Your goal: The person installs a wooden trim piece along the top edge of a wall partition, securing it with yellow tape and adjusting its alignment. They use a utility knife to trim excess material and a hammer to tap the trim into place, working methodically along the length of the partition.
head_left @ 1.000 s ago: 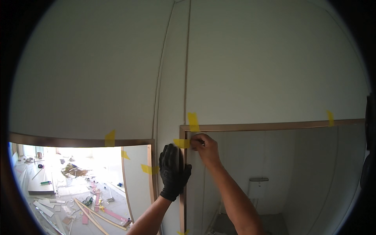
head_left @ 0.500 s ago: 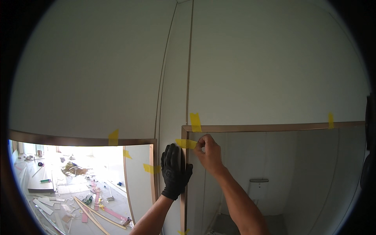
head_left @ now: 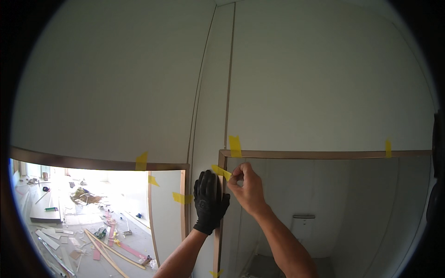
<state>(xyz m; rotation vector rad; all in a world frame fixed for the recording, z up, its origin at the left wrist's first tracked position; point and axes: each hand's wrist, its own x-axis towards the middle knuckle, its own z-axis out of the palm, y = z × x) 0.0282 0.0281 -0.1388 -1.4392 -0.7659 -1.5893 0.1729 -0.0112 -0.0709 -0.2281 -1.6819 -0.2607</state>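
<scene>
R hand (head_left: 249,187), bare, nr ctr of view: thumb + index pinched on R end of yellow tape strip (head_left: 220,171), just L of ctr; strip slants across upright of brown door trim (head_left: 278,154). L hand (head_left: 207,199), black glove, lower ctr, flat on upright, fingers tog., thumb apart. 2nd tape piece (head_left: 235,146) just above, on trim's corner. Offcuts (head_left: 104,252) on floor, lower L.
</scene>
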